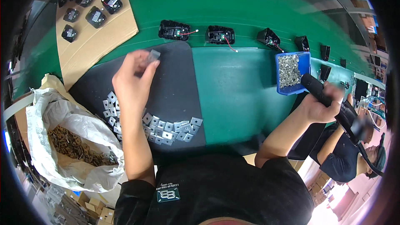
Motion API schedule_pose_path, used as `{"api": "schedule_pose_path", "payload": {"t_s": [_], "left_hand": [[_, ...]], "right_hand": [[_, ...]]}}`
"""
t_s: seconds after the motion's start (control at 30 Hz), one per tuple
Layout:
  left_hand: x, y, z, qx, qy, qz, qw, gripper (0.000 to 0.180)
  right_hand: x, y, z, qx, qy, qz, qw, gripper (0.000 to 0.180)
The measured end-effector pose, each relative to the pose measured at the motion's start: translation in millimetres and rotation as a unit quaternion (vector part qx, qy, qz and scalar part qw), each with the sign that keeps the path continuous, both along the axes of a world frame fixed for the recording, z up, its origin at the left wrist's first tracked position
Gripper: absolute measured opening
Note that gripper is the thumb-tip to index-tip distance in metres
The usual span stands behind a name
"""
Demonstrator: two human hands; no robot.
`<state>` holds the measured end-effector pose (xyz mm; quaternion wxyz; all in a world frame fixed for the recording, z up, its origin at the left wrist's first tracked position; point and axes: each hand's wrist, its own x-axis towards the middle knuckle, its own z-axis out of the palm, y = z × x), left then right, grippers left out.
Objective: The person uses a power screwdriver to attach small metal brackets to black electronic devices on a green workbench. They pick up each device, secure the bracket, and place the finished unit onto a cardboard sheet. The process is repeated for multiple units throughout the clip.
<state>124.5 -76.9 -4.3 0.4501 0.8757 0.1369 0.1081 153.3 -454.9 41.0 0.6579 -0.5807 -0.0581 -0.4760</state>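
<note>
My left hand (132,73) is raised over the black mat (177,85), its thumb and fingers pinching a small metal plate (154,55), slightly blurred. Beneath and beside that forearm lie several loose square metal plates (167,135) with holes. My right hand (324,107) wraps round a black electric screwdriver (349,118), whose cord trails off to the lower right. The tool's front end is beside a blue bin (305,61) filled with small silvery screws (288,71). Whether its tip touches a screw, I cannot tell.
Black plastic housings (174,30) with red wires stand in a row along the far side of the green table (237,87). More housings sit on cardboard (98,37) at far left. A white sack (39,141) of metal parts stands at left. Another person (346,154) is at right.
</note>
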Motion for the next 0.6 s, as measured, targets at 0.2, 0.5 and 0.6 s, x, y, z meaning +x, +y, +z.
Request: {"api": "schedule_pose_path", "payload": {"t_s": [0.2,0.5,0.6], "left_hand": [[50.9,-8.1,-22.1,0.081,-0.071,-0.019,0.994,0.018],[68.4,-10.9,-24.0,-0.013,0.022,-0.051,0.998,0.017],[58.4,9.7,-22.8,-0.011,-0.045,-0.079,0.996,0.015]], "right_hand": [[-7.8,-6.5,-6.0,0.005,-0.009,-0.003,1.0,0.044],[-4.6,2.9,-7.6,0.013,-0.005,0.015,1.0,0.041],[-4.9,1.7,-6.5,0.025,-0.004,0.037,0.999,0.041]]}}
